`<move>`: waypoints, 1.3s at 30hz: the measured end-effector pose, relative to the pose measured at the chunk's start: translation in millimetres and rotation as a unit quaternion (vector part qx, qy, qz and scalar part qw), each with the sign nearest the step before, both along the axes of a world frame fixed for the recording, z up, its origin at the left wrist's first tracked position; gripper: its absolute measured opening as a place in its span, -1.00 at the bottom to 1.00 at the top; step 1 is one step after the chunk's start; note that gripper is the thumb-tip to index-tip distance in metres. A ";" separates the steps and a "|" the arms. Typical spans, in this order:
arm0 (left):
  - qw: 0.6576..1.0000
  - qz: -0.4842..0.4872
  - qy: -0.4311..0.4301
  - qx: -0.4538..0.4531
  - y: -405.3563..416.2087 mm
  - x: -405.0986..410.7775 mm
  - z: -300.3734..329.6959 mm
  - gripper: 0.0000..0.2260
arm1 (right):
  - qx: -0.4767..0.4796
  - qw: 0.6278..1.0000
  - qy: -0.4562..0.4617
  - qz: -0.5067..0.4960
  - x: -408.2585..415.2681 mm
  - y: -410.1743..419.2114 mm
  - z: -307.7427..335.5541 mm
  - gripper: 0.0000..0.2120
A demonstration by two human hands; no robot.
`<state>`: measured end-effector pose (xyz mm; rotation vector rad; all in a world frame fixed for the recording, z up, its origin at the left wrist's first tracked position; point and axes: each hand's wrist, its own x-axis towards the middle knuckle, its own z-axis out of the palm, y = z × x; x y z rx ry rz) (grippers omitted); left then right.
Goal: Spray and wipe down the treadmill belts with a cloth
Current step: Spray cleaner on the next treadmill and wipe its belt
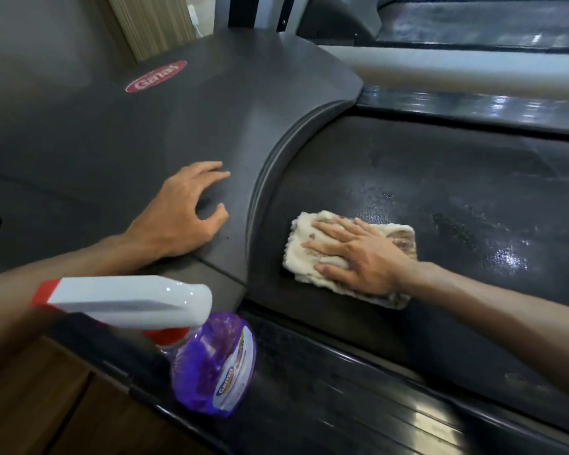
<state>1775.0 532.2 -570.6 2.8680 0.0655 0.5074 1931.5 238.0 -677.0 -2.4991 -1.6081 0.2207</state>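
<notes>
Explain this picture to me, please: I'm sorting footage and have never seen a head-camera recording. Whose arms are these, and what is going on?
The camera sits on a person's head, looking down, so the arms are theirs. They are cleaning a treadmill. The right hand presses a soiled cloth flat on the wet black belt. The left hand rests on the grey motor cover, fingers loosely curled, no grip on anything. A purple spray bottle with a white trigger head stands on the near side rail, unheld.
</notes>
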 end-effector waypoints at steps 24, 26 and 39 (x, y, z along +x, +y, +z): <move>0.993 -0.032 0.112 -0.009 -159.3 82.2 68.6 -0.50 | -0.021 0.994 0.036 -0.099 33.1 -109.7 8.0 -0.18; 0.993 0.027 0.092 -0.068 -170.5 65.8 32.0 -0.53 | -0.019 0.994 0.037 -0.100 32.6 -106.8 9.9 -0.26; 0.983 0.109 0.097 -0.107 -181.1 23.9 -108.7 -0.48 | 0.009 0.992 0.017 -0.121 31.3 -105.5 3.1 -0.28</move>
